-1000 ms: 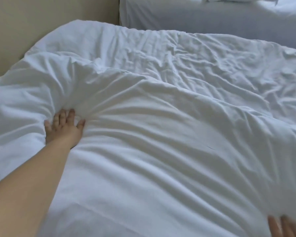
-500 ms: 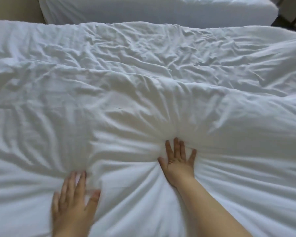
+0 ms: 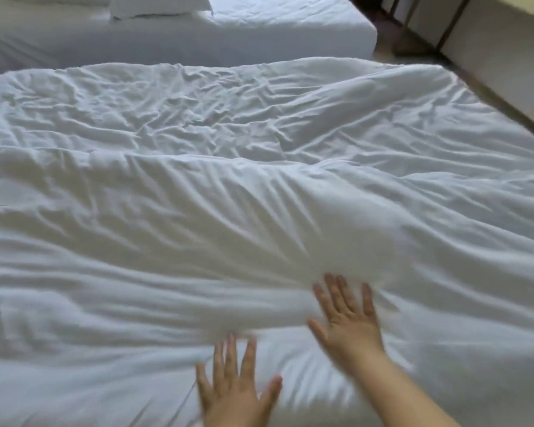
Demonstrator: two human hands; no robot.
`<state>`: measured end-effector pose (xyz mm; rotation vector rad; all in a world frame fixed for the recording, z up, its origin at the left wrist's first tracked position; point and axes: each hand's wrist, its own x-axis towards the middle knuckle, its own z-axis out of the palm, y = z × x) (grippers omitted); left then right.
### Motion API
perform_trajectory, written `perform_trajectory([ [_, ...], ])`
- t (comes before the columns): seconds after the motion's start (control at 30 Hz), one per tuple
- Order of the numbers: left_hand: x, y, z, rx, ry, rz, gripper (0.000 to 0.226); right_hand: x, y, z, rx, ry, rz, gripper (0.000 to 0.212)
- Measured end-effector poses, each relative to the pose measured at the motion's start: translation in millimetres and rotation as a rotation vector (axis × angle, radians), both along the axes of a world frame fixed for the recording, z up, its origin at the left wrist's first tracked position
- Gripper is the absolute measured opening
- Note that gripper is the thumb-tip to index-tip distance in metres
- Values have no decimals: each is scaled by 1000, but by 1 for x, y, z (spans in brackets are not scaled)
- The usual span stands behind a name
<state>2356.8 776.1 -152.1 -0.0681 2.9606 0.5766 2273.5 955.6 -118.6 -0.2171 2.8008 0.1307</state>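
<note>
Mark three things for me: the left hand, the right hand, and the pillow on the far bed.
left hand (image 3: 236, 392): head view, back of the hand.
right hand (image 3: 350, 326): head view, back of the hand.
pillow (image 3: 159, 4): head view, middle of its white top face.

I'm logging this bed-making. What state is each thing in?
Duvet: spread over the bed, creased, with a raised fold across the middle.
Left hand: fingers straight and spread, on the duvet, blurred.
Right hand: fingers straight and spread, on the duvet.
Far bed: covered with a smooth white sheet.
Pillow: lying on the far bed.
</note>
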Motion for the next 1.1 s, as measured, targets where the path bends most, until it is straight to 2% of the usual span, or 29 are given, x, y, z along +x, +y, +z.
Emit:
perform_trajectory([
  [0.07,-3,42,-2,-30,-3,-79,71,2,73,11,86,-34,-180,86],
  [0.17,-2,59,-10,-137,-174,-151,76,8,123,19,117,-139,-325,65],
  [0.27,-12,65,2,-117,-336,-28,97,18,118,17,-6,-175,-380,60],
  [0.3,-15,67,4,-153,-302,26,105,22,116,17,-33,-184,-396,58],
  [0.33,-17,67,7,-192,-296,56,106,26,116,18,-55,-187,-401,58],
  [0.43,-18,76,21,-215,-425,48,80,40,131,21,-82,-170,-378,57],
  [0.47,-16,78,24,-224,-432,31,76,46,138,19,-79,-155,-375,61],
  [0.57,-13,86,33,-262,-456,54,72,67,163,18,-80,-108,-391,89],
  [0.63,-9,104,41,-274,-407,68,65,79,182,17,-87,-132,-403,108],
  [0.67,-8,119,45,-256,-358,40,63,83,193,19,-91,-142,-407,111],
  [0.73,-10,168,55,-151,-268,-87,66,83,221,26,-92,-135,-406,92],
  [0.8,-15,230,65,41,-200,-206,92,76,257,38,-97,-119,-420,66],
  [0.87,-26,299,69,135,-183,-267,109,68,304,44,-112,-101,-435,63],
  [0.97,-60,402,69,141,-75,-246,93,61,392,48,-169,-98,-481,66],
  [1.03,-87,468,64,106,-103,-205,74,63,455,54,-168,-114,-477,66],
  [1.1,-109,520,53,87,-197,-132,77,65,513,62,-143,-125,-439,67],
])
